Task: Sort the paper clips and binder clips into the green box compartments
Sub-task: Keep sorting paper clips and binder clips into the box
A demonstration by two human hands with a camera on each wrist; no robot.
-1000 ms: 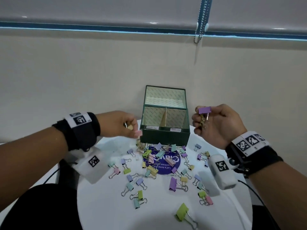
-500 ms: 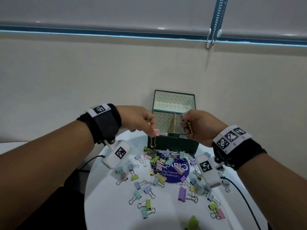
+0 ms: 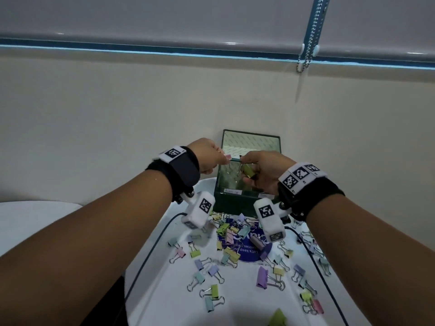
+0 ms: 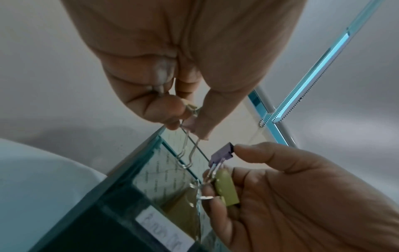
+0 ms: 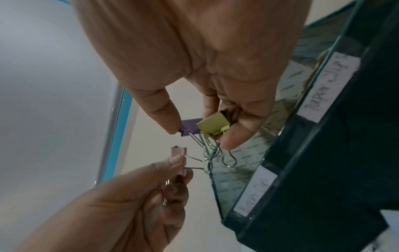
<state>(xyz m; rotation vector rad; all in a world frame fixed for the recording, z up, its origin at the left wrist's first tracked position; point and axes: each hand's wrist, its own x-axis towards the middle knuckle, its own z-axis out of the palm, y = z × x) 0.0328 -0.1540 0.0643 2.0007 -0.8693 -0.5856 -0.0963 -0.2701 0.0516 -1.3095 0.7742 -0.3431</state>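
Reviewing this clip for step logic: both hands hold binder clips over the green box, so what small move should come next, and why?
Probably let go. The left hand pinches a pink binder clip and the right hand holds a purple clip and a yellow-green clip above the green box, over its front compartments, one labelled for paper clips. Release them into the binder-clip one.

Matt painted binder clips [image 5: 213, 127] with shiny wire handles; glossy-walled green box [image 3: 235, 203] with paper labels [image 5: 328, 87].

Both hands, the left [image 3: 207, 156] and the right [image 3: 263, 170], have risen from beside the box [image 3: 235, 201] to meet over it, clips [image 3: 247, 170] almost touching.
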